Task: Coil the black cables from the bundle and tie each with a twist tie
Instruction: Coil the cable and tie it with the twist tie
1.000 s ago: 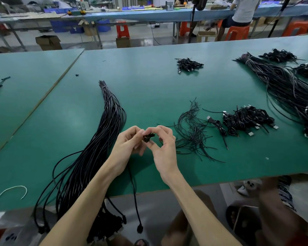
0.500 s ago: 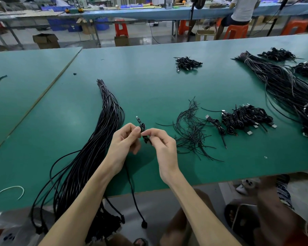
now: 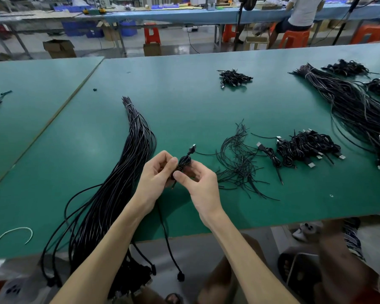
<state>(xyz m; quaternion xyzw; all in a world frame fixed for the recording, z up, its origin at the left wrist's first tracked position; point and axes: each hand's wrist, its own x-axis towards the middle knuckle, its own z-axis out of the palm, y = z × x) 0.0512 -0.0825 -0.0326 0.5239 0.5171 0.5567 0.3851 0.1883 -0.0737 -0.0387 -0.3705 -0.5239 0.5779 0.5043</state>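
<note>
Pinching a small coiled black cable [image 3: 184, 162] between both hands, just above the tabletop [image 3: 184, 102] near its front edge. Left hand [image 3: 155, 175]: fingers [image 3: 170, 163] curled about the coil's left side. Right hand [image 3: 199, 184]: thumb and fingertips closed narrowly on its lower right. One connector [image 3: 193, 148] stands up from the coil; a loose tail [image 3: 166, 233] drops from under the left hand over the table edge. Whether a twist tie is already on the coil cannot be told, possibly hidden by the fingers.

Left of the hands: long bundle of black cables [image 3: 123, 172], its ends hanging off the front edge. Right of the hands: scattered twist ties [image 3: 239, 165]; beyond them a single tied coil [image 3: 271, 155], then a heap of tied coils [image 3: 305, 148]. Far right: second large bundle [image 3: 355, 110]. Rear centre: small heap of coils [image 3: 235, 76]. Front left: white curved strip [image 3: 13, 234].
</note>
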